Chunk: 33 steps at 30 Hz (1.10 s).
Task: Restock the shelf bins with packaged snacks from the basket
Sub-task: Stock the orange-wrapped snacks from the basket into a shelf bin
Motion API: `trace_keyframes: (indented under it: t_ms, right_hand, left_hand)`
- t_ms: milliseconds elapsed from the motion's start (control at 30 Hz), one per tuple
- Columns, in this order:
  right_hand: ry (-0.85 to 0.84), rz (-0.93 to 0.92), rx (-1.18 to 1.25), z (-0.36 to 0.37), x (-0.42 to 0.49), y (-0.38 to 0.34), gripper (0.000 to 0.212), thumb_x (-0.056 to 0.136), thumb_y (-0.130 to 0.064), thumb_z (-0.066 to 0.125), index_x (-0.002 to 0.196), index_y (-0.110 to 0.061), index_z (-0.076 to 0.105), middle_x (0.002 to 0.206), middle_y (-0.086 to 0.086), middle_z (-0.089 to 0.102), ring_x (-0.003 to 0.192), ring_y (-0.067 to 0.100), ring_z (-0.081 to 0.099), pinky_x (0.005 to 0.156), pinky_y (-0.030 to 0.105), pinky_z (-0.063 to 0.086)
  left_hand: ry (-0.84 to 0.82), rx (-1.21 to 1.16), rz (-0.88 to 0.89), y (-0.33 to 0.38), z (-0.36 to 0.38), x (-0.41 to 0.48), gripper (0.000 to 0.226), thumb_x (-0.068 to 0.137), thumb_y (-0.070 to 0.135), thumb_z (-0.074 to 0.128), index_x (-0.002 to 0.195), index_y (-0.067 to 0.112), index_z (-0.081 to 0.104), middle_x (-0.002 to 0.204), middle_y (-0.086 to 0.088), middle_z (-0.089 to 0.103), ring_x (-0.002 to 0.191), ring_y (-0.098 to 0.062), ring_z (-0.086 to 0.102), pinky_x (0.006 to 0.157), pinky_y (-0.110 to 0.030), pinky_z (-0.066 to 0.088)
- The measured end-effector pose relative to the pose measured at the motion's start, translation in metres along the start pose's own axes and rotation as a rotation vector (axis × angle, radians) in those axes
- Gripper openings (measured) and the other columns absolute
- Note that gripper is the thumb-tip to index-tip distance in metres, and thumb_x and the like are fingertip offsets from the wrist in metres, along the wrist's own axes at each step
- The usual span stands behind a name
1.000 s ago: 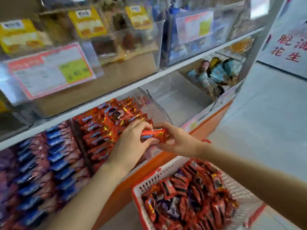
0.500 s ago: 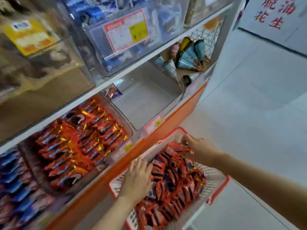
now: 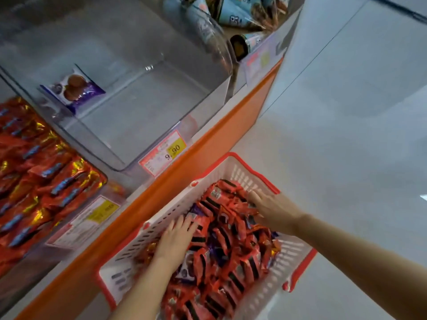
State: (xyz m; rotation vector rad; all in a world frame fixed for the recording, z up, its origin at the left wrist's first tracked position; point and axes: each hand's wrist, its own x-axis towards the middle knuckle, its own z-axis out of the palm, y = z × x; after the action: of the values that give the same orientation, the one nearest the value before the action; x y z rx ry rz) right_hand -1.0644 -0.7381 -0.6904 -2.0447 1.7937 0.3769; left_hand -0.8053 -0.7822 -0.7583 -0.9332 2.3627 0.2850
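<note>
The basket [image 3: 124, 273] sits on the floor against the orange shelf base [image 3: 208, 144], heaped with red snack packets [image 3: 231, 250] and a few purple ones [image 3: 184, 271] mixed in. Both hands are down in it. The left hand [image 3: 175, 239] lies palm down on the pile by the basket's shelf-side wall, fingers straight and slightly spread, pressing and pinching nothing. The right hand [image 3: 275, 211] reaches to the basket's far corner with its fingertips sunk among the packets; whether they have caught 1, I cannot tell.

The packets look light, small and soft: crinkly foil wrap that will slide over its neighbours and slip from a loose hold. The contents are likely brittle, so a hard squeeze could crush them. A pinch across the short width, or a loose scoop of several, looks the best hold.

In the basket they lie jumbled, long axes pointing every way, some flat, some on edge. No common direction to work from.

Up and left of the basket, the red bin [image 3: 46, 169] holds the same red packets stacked roughly parallel, long axes slanting toward the shelf front. Directly above the basket, a clear bin [image 3: 150, 107] holds just 1 purple packet [image 3: 74, 88] at its back left, with a price tag [image 3: 165, 152] on its front. The purple packets probably belong there.
</note>
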Motion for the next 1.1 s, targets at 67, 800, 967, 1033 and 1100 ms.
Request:
trace_keyframes:
  t_ms: [67, 800, 967, 1033, 1100]
  right_hand:
    - [0.001, 0.005, -0.006, 0.016, 0.002, 0.004, 0.048, 0.095, -0.033, 0.042, 0.139, -0.016, 0.030, 0.126, 0.002, 0.048, 0.101, 0.023, 0.056, 0.062, 0.029, 0.030]
    - [-0.103, 0.106, 0.482, -0.069, -0.049, -0.009, 0.043, 0.089, -0.027, 0.053, 0.129, -0.022, 0.039, 0.122, -0.002, 0.055, 0.099, 0.018, 0.055, 0.080, 0.026, 0.041]
    - [-0.167, 0.175, 0.614, -0.116, -0.051, -0.035, 0.039, 0.089, -0.034, 0.056, 0.126, -0.023, 0.045, 0.112, -0.002, 0.061, 0.094, 0.015, 0.058, 0.082, 0.027, 0.047]
    - [-0.178, 0.219, 0.701, -0.127, -0.049, -0.048, 0.050, 0.088, -0.036, 0.058, 0.132, -0.022, 0.041, 0.117, -0.002, 0.060, 0.100, 0.017, 0.058, 0.089, 0.032, 0.048]
    - [-0.207, 0.262, 0.864, -0.135, -0.048, -0.063, 0.061, 0.088, -0.032, 0.060, 0.141, -0.021, 0.033, 0.126, -0.001, 0.055, 0.104, 0.016, 0.056, 0.092, 0.029, 0.045]
  left_hand:
    - [-0.011, -0.022, 0.000, 0.002, 0.005, 0.017, 0.087, 0.088, -0.004, 0.051, 0.153, 0.021, 0.000, 0.160, -0.006, 0.002, 0.146, -0.028, 0.007, 0.118, -0.038, 0.010]
    - [0.430, -1.309, -0.474, 0.044, -0.095, -0.052, 0.027, 0.079, 0.018, 0.076, 0.100, 0.021, 0.059, 0.093, 0.007, 0.064, 0.081, -0.005, 0.060, 0.067, -0.010, 0.039]
    - [0.464, -1.526, -0.523, 0.041, -0.142, -0.106, 0.029, 0.079, 0.017, 0.076, 0.102, 0.025, 0.059, 0.097, 0.013, 0.064, 0.090, 0.002, 0.061, 0.071, -0.007, 0.042]
    - [0.440, -1.601, -0.536, 0.034, -0.153, -0.121, 0.030, 0.079, 0.014, 0.076, 0.099, 0.024, 0.056, 0.097, 0.008, 0.063, 0.088, 0.001, 0.060, 0.074, -0.012, 0.046]
    - [0.414, -1.652, -0.525, 0.026, -0.159, -0.133, 0.035, 0.077, 0.010, 0.076, 0.099, 0.027, 0.055, 0.103, 0.009, 0.060, 0.094, 0.000, 0.058, 0.084, -0.023, 0.046]
